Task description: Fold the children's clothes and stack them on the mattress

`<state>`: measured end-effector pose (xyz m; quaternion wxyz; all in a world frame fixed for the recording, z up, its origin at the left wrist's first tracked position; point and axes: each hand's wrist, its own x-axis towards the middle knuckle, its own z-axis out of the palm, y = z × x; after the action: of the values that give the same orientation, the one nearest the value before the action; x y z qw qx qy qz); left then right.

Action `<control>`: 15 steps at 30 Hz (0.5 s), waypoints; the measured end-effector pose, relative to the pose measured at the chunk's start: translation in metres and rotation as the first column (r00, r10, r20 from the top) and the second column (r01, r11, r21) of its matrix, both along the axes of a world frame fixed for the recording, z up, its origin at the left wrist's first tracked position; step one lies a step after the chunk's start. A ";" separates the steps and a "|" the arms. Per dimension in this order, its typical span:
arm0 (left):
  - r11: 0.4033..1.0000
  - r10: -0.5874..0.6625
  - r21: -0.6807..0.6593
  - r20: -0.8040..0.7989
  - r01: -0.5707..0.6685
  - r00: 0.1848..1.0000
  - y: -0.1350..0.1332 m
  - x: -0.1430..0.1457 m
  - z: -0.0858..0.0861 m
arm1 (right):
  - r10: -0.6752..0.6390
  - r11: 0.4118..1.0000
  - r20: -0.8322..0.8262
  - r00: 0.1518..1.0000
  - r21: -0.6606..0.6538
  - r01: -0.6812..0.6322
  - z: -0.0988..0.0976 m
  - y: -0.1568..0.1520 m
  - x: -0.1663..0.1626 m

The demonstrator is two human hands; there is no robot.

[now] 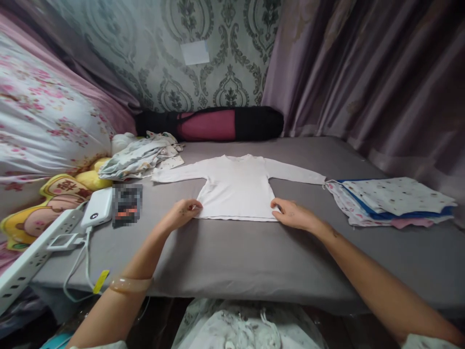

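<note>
A white long-sleeved shirt lies flat on the grey sheet, its neckline away from me and both sleeves stretched out sideways. My left hand pinches the shirt's lower left corner between thumb and fingers. At the lower right corner, my right hand grips the hem in the same way. The bottom edge runs nearly straight between the two hands. The tip of the right sleeve touches a stack of folded clothes.
Crumpled patterned clothing lies at the left back. Nearer are a white power bank with a cable, a power strip and yellow plush toys. A long black and red bag rests against the wall; curtains hang at the right.
</note>
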<state>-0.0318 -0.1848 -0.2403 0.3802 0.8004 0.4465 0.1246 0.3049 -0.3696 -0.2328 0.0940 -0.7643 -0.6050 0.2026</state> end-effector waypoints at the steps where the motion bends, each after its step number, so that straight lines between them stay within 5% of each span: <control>1: 0.999 0.007 -0.032 0.014 -0.006 1.000 0.003 0.001 0.001 | 0.018 0.999 0.022 1.000 -0.036 -0.017 0.005 0.003 0.000; 4: 0.970 0.157 -0.198 0.070 -0.141 0.985 0.015 0.010 0.002 | 0.047 0.995 0.069 0.996 -0.088 -0.041 0.020 0.024 -0.002; 7: 0.896 0.362 -0.317 0.117 -0.311 0.925 0.031 0.028 0.001 | 0.080 0.995 0.096 0.992 0.051 -0.085 0.024 0.063 -0.011; 11: 0.845 0.450 -0.408 0.190 -0.347 0.873 0.053 0.057 0.000 | 0.107 0.966 0.118 0.987 0.223 -0.132 0.006 0.120 -0.028; 15: 0.777 0.569 -0.406 0.125 -0.482 0.813 0.069 0.079 -0.001 | 0.091 0.968 0.118 0.989 0.224 -0.115 -0.021 0.153 -0.042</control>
<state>0.0471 -0.1157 -0.2416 0.5190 0.5387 0.6189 0.2395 0.2631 -0.2167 -0.2536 0.1389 -0.7254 -0.6674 0.0946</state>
